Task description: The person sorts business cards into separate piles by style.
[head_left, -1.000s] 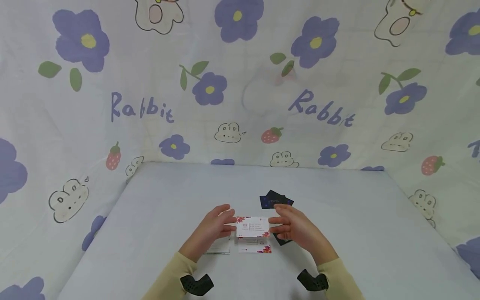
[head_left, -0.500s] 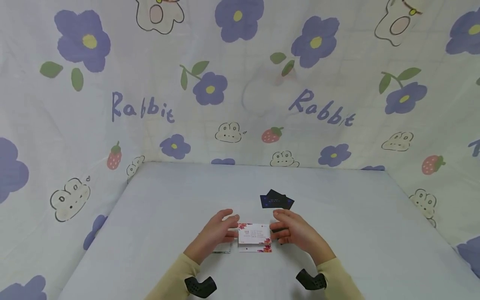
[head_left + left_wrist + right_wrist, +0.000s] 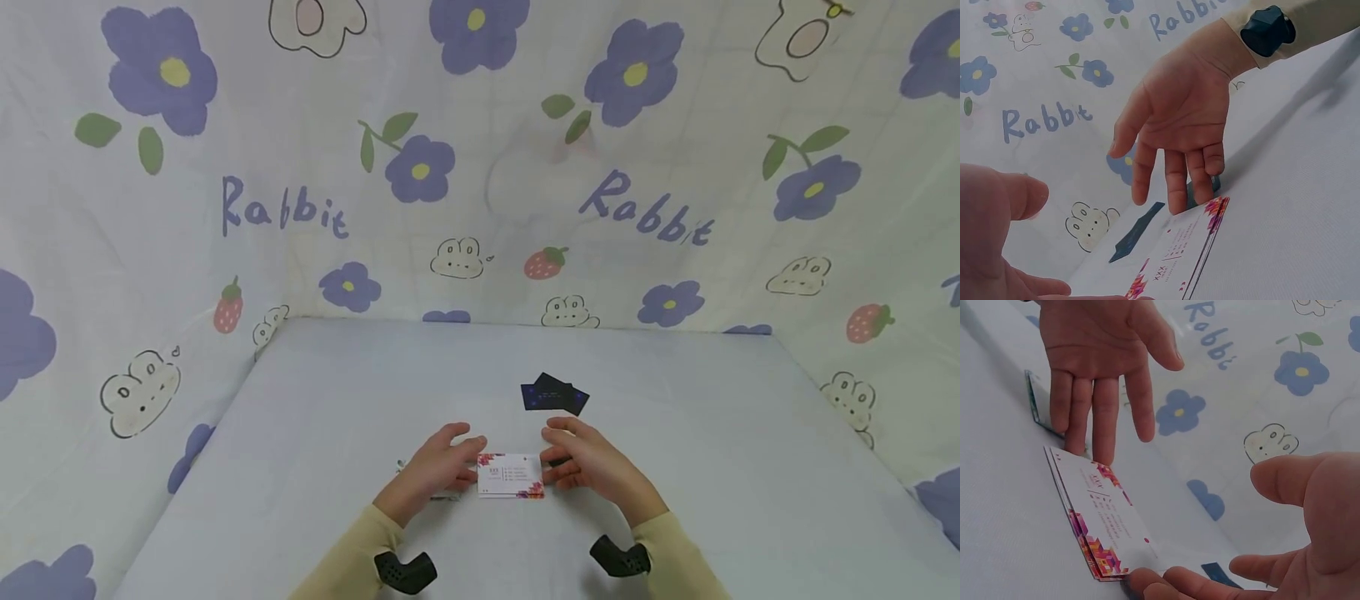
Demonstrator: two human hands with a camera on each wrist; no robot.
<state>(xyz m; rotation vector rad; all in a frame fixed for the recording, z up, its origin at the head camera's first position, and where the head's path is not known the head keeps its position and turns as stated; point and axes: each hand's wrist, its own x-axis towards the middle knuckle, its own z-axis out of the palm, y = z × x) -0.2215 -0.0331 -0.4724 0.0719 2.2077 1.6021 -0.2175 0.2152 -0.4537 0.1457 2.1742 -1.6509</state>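
Observation:
A small stack of white business cards [image 3: 511, 476] with pink and purple corner prints lies on the table between the two hands. My left hand [image 3: 435, 468] is at its left end, fingers extended and thumb raised. At the other end my right hand [image 3: 596, 465] mirrors it, its fingertips right at the short edge. In the right wrist view, the layered edges of the stack [image 3: 1100, 519] show slightly uneven. Fingertips of both hands meet the stack's ends in the left wrist view, where the top card [image 3: 1179, 256] lies face up.
Farther back lie several fanned dark blue and black cards [image 3: 553, 395]. Pale cards with a green edge [image 3: 1041, 409] sit by my left hand, mostly covered by it. Another dark card [image 3: 1202, 189] is partly hidden behind my right hand. A printed curtain [image 3: 480, 167] backs the white table.
Both hands have come down and slightly nearer with the upper white card, which now covers the white card below it. The head view has tilted a little.

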